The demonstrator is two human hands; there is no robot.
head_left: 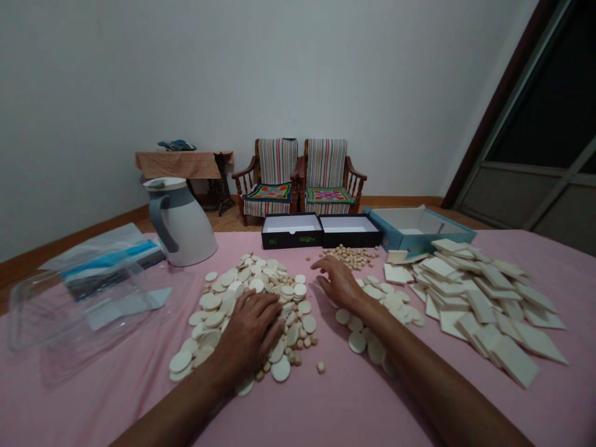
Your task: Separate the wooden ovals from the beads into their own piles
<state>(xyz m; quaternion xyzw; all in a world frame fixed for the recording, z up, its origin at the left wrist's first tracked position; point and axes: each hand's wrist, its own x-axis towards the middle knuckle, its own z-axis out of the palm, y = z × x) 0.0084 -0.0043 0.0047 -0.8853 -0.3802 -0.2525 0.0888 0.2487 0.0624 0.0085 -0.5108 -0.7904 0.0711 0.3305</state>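
Observation:
My left hand (249, 332) lies palm down, fingers spread, on a heap of pale round discs (218, 304) on the pink tablecloth (335, 397). My right hand (339, 280) rests flat with fingers stretched out beside a second, smaller spread of discs (386, 304). Neither hand holds anything. Several small tan beads (354, 254) lie just beyond the right hand, and a few more sit by the left heap. A pile of pale square tiles (484, 298) covers the table to the right.
A white jug with a grey handle (179, 220) stands at the back left. Clear plastic bags (88, 285) lie at the left. Two open black boxes (321, 231) and a blue box (419, 226) sit at the far edge. Two striped armchairs (298, 177) stand beyond.

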